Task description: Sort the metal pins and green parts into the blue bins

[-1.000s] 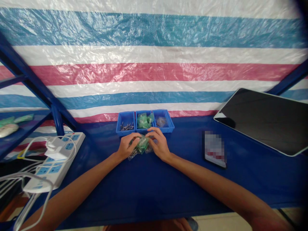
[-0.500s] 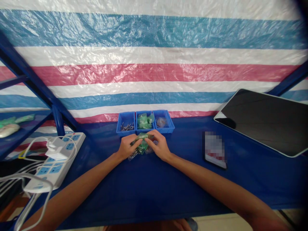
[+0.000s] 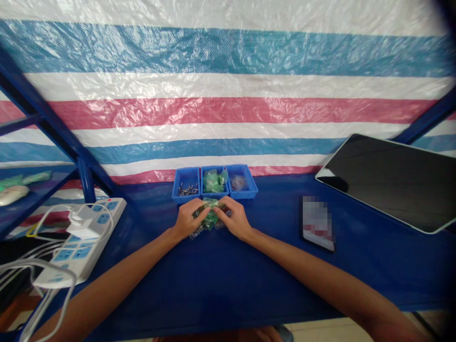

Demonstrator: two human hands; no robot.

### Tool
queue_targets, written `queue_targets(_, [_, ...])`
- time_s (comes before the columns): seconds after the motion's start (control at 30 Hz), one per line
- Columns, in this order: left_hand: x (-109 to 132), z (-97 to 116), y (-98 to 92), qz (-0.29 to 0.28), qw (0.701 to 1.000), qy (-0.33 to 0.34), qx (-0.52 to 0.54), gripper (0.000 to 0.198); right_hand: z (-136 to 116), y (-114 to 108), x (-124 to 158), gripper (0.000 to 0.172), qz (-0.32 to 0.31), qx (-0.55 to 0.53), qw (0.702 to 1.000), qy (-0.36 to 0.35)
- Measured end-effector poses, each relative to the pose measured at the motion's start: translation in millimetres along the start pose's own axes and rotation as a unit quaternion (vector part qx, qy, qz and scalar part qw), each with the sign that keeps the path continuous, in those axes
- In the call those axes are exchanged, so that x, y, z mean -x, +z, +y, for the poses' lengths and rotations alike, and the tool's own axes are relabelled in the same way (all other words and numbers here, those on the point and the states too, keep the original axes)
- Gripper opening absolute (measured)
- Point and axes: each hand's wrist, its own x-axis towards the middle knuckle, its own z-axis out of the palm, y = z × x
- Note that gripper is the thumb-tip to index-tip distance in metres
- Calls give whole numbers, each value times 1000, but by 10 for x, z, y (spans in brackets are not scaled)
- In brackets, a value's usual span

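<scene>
My left hand [image 3: 188, 217] and my right hand [image 3: 235, 218] face each other over the blue table, thumbs inward. Between them they pinch a small green plastic bag [image 3: 212, 217], one hand at each side of it. Other small clear packets lie under and beside my fingers, partly hidden, so what is in them cannot be made out. Just beyond my hands, three blue bins stand side by side. The left bin [image 3: 174, 194] has thin metal pieces in it, the middle bin [image 3: 214, 195] green bags, the right bin [image 3: 253, 190] clear packets.
A white power strip [image 3: 96, 240] with plugs and cables lies on the left. To the right are a phone [image 3: 318, 223] and a large dark-screened panel [image 3: 392, 183]. A striped plastic sheet [image 3: 228, 109] hangs behind the table, between blue frame bars [image 3: 85, 178].
Both hands keep their hold on the green bag, with only a slight shift of the fingers at its top edge. The whole view has moved by a few pixels.
</scene>
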Motion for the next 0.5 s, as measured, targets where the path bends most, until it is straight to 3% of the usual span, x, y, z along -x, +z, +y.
queue_targets(0.17, [-2, -25, 16, 9, 1000, 13, -2, 24, 27, 3, 10, 23, 9, -13, 1000, 18])
queue_targets(0.37, [9, -54, 41, 38, 999, 2, 0, 12, 38, 32, 18, 21, 19, -31, 999, 31])
queue_targets(0.5, [5, -62, 38, 98, 994, -36, -3, 31, 42, -13, -46, 21, 59, 11, 998, 21])
